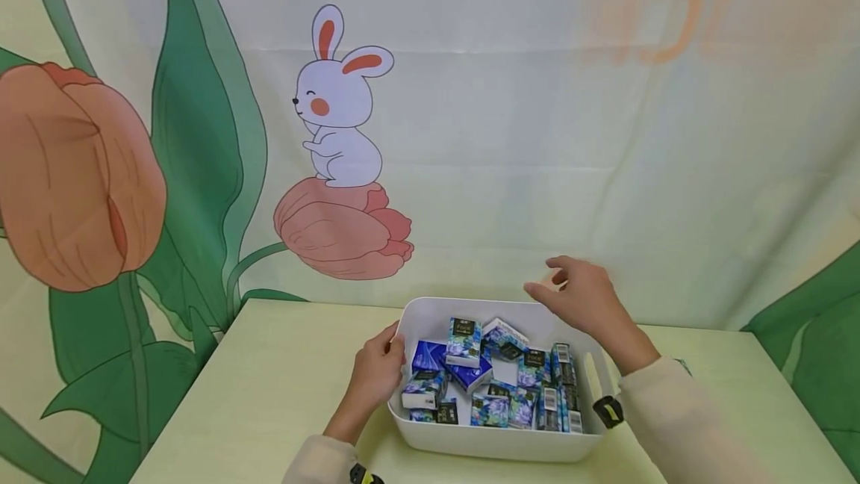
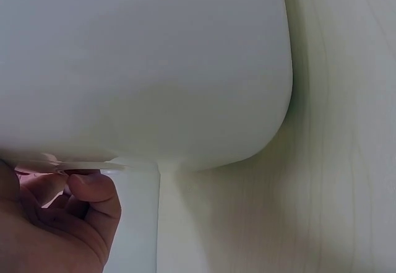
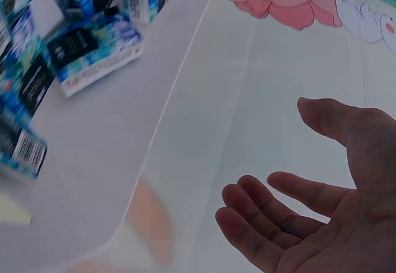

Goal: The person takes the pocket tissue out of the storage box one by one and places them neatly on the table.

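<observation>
a white bin (image 1: pixel 497 443) sits on the pale table (image 1: pixel 289 372) at the lower middle of the frame, small floral packs (image 1: pixel 463 340) jumbled inside it. the left hand (image 1: pixel 376 368) is at the bin's left side, its grip narrow, fingers curled at the rim; the left wrist view shows them at that edge in its lower left, likely to steady the bin against sliding. the right hand (image 1: pixel 584 301) hangs by the bin's upper right corner, its grip wide and holding nothing, thumb apart from the fingers, perhaps to clear the wall. left of the heap's middle lie two deep blue packs (image 1: pixel 470 376), a floral one resting over them; their loose angles suggest no set order. near the right wall, several packs show barcodes upward, edge to edge, which seems to save room.
</observation>
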A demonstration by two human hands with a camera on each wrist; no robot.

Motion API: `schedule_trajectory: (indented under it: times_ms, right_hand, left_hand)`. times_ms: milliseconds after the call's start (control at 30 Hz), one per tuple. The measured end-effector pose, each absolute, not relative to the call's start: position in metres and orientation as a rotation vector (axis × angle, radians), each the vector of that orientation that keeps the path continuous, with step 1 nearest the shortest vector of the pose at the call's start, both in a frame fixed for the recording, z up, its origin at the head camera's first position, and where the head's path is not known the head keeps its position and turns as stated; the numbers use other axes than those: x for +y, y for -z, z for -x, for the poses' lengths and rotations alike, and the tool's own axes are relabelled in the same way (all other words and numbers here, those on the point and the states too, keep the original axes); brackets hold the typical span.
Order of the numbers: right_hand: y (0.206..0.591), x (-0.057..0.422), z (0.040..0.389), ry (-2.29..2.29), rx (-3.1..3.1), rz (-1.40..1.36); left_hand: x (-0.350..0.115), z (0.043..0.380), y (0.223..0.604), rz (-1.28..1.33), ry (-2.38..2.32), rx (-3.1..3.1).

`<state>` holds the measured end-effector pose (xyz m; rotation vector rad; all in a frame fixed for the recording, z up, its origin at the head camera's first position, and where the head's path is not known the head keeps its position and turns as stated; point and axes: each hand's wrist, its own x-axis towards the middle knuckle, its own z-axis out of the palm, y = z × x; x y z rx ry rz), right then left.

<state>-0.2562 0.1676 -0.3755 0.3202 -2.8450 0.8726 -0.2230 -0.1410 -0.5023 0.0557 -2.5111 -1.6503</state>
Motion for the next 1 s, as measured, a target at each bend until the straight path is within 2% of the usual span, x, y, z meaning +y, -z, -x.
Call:
schedule_trajectory:
  times_ms: [533,800,1000]
  right_hand:
    - [0.42,0.078,0.267,-0.827,-3.135,-0.408]
    - [0.428,0.056,0.274,-0.823,-3.201,-0.369]
    - [0.436,0.048,0.275,-0.558,-3.278,-0.401]
  left_hand:
    - [-0.143,0.224,0.5,-0.039,1.608,-2.545]
    - [-0.143,0.225,0.502,-0.053,1.613,-2.559]
    - [-0.139,0.227,0.502,-0.06,1.639,-2.551]
